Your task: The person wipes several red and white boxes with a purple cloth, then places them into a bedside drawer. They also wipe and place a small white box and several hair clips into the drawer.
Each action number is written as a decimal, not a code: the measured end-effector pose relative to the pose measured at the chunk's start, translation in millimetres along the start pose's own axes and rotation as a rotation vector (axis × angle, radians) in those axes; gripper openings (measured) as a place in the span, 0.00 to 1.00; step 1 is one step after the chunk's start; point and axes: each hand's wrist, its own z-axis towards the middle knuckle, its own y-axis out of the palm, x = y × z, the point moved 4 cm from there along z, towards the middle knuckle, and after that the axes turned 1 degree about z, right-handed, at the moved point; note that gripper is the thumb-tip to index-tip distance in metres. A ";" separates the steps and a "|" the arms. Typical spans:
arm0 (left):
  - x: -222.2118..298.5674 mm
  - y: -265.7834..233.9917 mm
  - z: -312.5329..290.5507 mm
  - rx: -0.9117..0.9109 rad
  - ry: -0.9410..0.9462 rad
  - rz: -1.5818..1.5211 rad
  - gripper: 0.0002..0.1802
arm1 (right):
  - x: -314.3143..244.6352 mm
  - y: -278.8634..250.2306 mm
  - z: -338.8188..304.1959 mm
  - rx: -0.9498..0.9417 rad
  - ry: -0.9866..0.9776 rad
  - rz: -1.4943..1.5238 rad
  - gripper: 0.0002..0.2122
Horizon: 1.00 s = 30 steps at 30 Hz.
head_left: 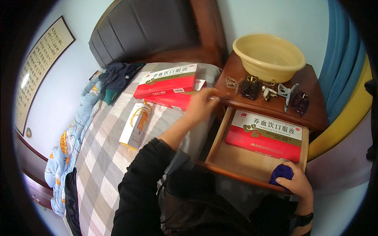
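My right hand [298, 181] is closed on a small dark purple pouch-like thing [280, 175] at the front right corner of a pulled-out wooden drawer [252, 165]. Inside the drawer, toward its back, lies a flat red and white box [264, 135]. My left hand [201, 105], a little blurred, reaches to the left edge of the nightstand [232, 94], its fingers apart and nothing seen in them. Beside it on the bed are two more red and white boxes, the upper box [167, 81] resting partly over the lower box [173, 100].
On the nightstand stand a yellow plastic basin [269, 59] and several hair claws, among them a grey-blue claw [287, 94] and a dark claw [300, 103]. A white and orange carton [136, 126] lies on the checked bed [98, 157]. Blue curtains [342, 67] hang at right.
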 end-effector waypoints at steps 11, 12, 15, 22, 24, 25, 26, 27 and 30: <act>-105.5 -33.1 25.1 0.095 -0.416 0.892 0.39 | 7.5 -1.4 1.6 0.095 0.063 -0.052 0.24; -104.2 -34.7 20.4 0.092 -0.392 0.894 0.39 | 7.3 -0.8 1.6 0.076 0.040 -0.017 0.24; -96.7 -46.5 -7.9 0.092 -0.293 0.885 0.37 | 9.8 -0.2 1.0 0.062 0.055 0.010 0.25; -104.8 -83.4 -85.3 0.518 -0.368 0.046 0.42 | 9.3 1.5 1.3 0.063 -0.009 -0.066 0.24; -124.0 -81.4 -96.4 0.710 -0.659 -0.519 0.42 | 7.2 2.3 1.4 0.054 -0.021 -0.052 0.24; -134.1 -77.5 -97.7 0.737 -0.904 -0.646 0.37 | 6.0 2.8 1.2 0.051 -0.023 -0.039 0.24; -138.1 -74.2 -93.3 0.665 -0.944 -0.776 0.34 | 5.7 2.7 0.9 0.056 -0.002 -0.039 0.24; -141.4 -71.7 -88.8 0.587 -0.981 -0.904 0.31 | 3.0 2.8 0.5 0.054 -0.038 -0.034 0.23; -145.1 -72.6 -85.8 0.513 -1.010 -1.096 0.24 | 0.6 1.6 -0.9 0.067 -0.040 -0.053 0.23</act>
